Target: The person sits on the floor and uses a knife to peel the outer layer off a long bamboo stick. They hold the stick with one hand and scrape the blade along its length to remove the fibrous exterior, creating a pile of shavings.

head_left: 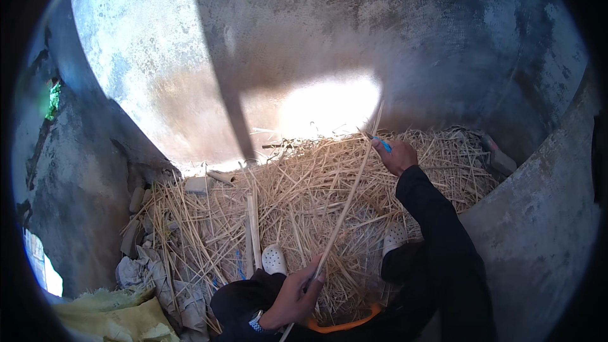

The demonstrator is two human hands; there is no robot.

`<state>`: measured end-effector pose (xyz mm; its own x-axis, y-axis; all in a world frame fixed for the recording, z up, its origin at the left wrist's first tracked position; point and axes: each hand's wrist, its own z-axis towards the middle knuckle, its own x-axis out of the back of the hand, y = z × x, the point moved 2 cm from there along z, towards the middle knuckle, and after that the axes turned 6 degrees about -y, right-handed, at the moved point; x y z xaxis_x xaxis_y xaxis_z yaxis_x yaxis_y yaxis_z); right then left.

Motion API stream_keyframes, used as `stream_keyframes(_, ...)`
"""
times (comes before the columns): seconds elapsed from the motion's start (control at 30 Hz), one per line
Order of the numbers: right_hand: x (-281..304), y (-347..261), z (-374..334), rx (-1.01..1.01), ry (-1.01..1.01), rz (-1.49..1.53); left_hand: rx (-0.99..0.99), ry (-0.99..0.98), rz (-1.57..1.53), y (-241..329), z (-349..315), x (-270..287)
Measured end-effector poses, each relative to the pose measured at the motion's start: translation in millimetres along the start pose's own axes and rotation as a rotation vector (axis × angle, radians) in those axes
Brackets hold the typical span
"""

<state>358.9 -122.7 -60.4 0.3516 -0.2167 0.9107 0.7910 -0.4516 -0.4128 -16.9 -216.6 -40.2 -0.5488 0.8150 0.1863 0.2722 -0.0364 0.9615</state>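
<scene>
My left hand (300, 297), with a watch (256, 321) at its wrist, is closed round the lower part of a long, thin pale cane strip (347, 208). The strip slants up and to the right, its far end near the sunlit wall. A small dark patch shows at the left fingers; I cannot make out what it is. Farther out, my right hand (400, 157) grips a small blue-handled knife (384, 144) with a thin dark tip, close beside the strip's upper part. Whether the tip touches the strip, I cannot tell.
Loose pale strips and shavings (304, 180) cover the floor. A grey concrete wall (285, 31) rises behind, with another wall (538, 215) on the right. Upright split pieces (253, 221) stand near my white shoe (273, 258). Crumpled sacking (152, 278) and yellowish cloth (120, 320) lie at left.
</scene>
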Motion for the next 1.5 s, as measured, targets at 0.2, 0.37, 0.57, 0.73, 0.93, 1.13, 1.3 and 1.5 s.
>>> stream_keyframes(0.2,11.4,74.3,16.5,-0.139,0.16,0.015,-0.143,0.057,0.011,-4.0,-64.7,-37.4)
stream_keyframes(0.37,12.2,118.4,10.9,-0.243,0.142,0.201,0.009,0.11,-0.153,-16.2,-94.8,-48.1)
stream_keyframes(0.57,-15.2,-6.6,-36.9,0.349,0.064,0.379,0.024,-0.025,-0.467,-23.0,-29.2,-17.6)
stream_keyframes(0.73,-1.8,-60.3,-70.1,0.381,-0.091,0.313,0.039,-0.062,-0.495,-29.1,41.5,13.2)
stream_keyframes(0.93,-12.2,-60.2,-70.1,0.548,0.06,0.331,0.002,0.013,-0.392,4.5,65.3,20.7)
stream_keyframes(1.13,-18.0,-69.1,-90.8,0.519,-0.203,0.764,-0.001,-0.087,-0.458,3.2,65.8,26.0)
stream_keyframes(1.3,-36.0,-87.9,-94.9,0.224,-0.48,1.182,0.05,-0.116,-0.444,2.0,67.3,8.7)
stream_keyframes(1.5,-37.6,-91.4,-75.1,0.074,-0.522,1.435,0.02,-0.11,-0.51,-14.1,73.1,-7.5)
